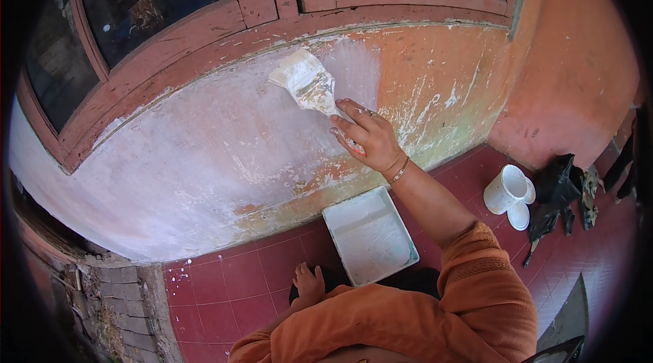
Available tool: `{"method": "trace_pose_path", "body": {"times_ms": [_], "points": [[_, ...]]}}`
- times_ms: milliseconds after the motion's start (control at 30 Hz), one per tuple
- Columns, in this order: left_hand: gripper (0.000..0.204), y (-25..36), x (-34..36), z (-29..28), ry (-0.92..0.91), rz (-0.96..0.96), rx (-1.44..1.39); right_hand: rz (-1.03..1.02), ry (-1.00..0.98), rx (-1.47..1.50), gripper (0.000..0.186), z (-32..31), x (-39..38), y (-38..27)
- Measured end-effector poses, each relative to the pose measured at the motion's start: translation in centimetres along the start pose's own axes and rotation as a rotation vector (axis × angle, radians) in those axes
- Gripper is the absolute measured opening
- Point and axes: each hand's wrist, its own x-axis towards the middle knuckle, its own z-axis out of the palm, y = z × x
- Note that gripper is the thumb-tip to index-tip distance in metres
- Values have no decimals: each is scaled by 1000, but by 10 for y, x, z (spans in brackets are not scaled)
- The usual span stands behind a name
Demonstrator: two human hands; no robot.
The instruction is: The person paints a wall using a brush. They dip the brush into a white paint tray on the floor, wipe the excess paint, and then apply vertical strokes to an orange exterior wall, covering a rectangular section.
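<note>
The wall point(224, 159) below the window frame point(204, 43) carries a white coat over its left and middle; the orange, flaking stretch point(442, 91) to the right remains bare. On the red tiled floor point(231, 288) a white paint tray point(371, 234) lies just beside the wall foot, with a white bucket point(507, 189) and dark cloths point(558, 193) further right. The right hand point(367, 135) is closed around the handle of a broad paintbrush point(306, 81), bristles pressed to the wall at the coat's edge. Judgement: overlapping strokes into the wet edge would suit. The left hand point(309, 281) rests on a knee, fingers loosely spread, holding nothing.
</note>
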Motion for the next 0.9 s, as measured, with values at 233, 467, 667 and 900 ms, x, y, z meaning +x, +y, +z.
{"method": "trace_pose_path", "body": {"times_ms": [233,467,667,900], "points": [[60,-1,0,0,2,7,12,59,31,-57,37,-31,-9,24],[60,3,-1,-2,-11,12,27,290,153,10,40,-59,-29,44],[60,1,-1,2,3,13,44,553,418,193,24,-79,-41,52],[59,8,-3,1,2,37,69,370,464,188,29,-56,7,12]]}}
